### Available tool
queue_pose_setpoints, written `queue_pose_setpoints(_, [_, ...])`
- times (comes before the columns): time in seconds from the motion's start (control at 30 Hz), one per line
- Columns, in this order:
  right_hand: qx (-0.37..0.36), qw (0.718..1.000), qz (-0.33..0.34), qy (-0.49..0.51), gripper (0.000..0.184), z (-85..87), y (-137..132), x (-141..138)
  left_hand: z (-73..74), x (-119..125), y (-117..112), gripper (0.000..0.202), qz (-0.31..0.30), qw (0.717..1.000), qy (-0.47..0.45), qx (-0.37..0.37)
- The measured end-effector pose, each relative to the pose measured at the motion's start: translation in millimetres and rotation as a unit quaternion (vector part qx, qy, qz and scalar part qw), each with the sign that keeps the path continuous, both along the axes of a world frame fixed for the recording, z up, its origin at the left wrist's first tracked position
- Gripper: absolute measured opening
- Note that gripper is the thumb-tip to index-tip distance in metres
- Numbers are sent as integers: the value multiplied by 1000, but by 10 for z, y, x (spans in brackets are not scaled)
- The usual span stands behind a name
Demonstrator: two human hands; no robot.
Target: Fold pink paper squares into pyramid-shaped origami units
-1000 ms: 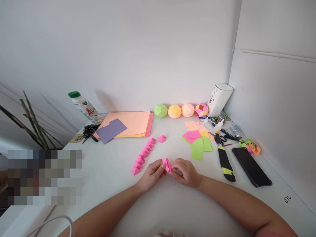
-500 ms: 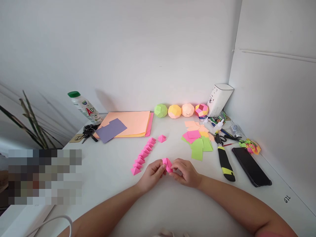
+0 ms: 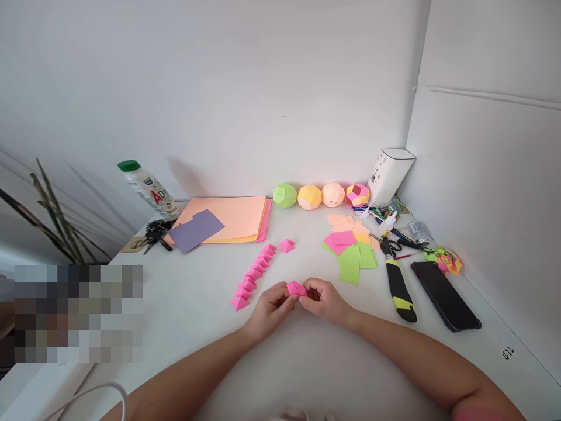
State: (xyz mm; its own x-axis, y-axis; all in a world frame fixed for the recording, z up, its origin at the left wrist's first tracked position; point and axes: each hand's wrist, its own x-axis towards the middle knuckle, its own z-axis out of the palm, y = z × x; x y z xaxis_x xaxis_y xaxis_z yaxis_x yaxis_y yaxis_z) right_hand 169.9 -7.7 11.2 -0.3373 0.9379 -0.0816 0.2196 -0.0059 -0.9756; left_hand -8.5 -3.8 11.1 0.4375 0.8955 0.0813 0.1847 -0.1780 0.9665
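Both my hands meet just above the white table (image 3: pixel 188 304) and pinch one pink folded paper piece (image 3: pixel 296 288) between them. My left hand (image 3: pixel 268 310) grips its left side with thumb and fingertips. My right hand (image 3: pixel 324 302) closes on its right side. To the left of my hands a row of several pink folded units (image 3: pixel 254 275) runs diagonally up the table. One more pink unit (image 3: pixel 287 245) lies apart at the row's far end.
Loose pink, green and orange paper squares (image 3: pixel 350 248) lie to the right, then scissors (image 3: pixel 389 245), a black-yellow cutter (image 3: pixel 401 289) and a phone (image 3: pixel 445 295). Four paper balls (image 3: pixel 322 196) line the wall by a white box (image 3: pixel 388 175). Orange sheets (image 3: pixel 228 219), keys (image 3: pixel 151 237) and a bottle (image 3: pixel 146 187) sit left.
My hands have drawn closer together and the pink piece between them looks pressed flatter. Everything else on the table stays put.
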Motion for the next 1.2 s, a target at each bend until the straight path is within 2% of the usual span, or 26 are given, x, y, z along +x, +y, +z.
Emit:
queue_pose_setpoints(0.43, [-30,999,21,7,17,25,3,4,7,10,-21,28,-19,1000,25,1])
queue_pose_setpoints(0.8, [-32,999,36,-2,22,35,33,58,23,-4,-20,33,-12,1000,8,-6])
queue_pose_setpoints(1.03, [-30,998,43,25,20,56,33,72,-2,-15,0,33,-34,999,-8,-28])
queue_pose_setpoints(1.2, [-21,998,46,26,29,4,29,69,30,-12,-4,31,-42,999,-3,-28])
